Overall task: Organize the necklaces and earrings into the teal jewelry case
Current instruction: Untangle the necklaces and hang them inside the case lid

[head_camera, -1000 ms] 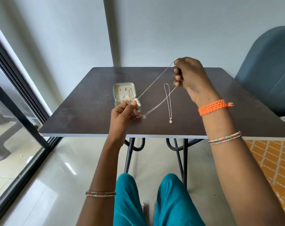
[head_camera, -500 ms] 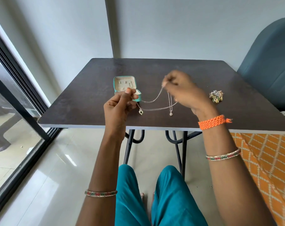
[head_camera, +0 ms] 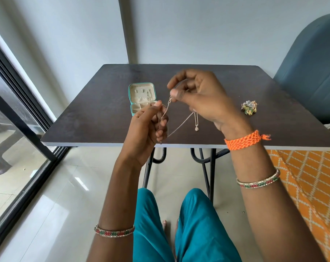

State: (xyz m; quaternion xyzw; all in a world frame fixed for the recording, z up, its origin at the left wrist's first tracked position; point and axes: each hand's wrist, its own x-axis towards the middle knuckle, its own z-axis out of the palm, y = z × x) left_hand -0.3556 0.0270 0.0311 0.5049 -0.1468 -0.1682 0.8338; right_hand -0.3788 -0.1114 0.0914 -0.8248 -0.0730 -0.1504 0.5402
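Left hand: the left hand (head_camera: 148,125) is raised above the near edge of the table, thumb and fingers curled and pinching the thin silver chain (head_camera: 181,124).
Right hand: the right hand (head_camera: 200,95) sits higher and a little farther, thumb and forefinger pinching the chain's upper end, seemingly at the clasp; too small to be sure.
Chain: it runs taut between the two pinches, then a slack loop trails down and right towards the table.
Case: the teal jewelry case (head_camera: 142,98) lies open on the dark table (head_camera: 96,118), far left of the hands, lid back, with small pieces clipped in the lid and compartments in the base.
Second necklace: a pendant necklace (head_camera: 196,124) lies on the table just right of the loop, partly hidden by the right hand.
Earrings: a cluster of ornate earrings (head_camera: 248,107) sits well apart on the right.
Risk, snag: the trailing loop could catch the pendant necklace and drag or tangle it.
Risk, drop: a fine chain in fingertip pinches may slip and fall off the near edge to the floor.
Risk, knot: slack gathered carelessly could kink before reaching a compartment.
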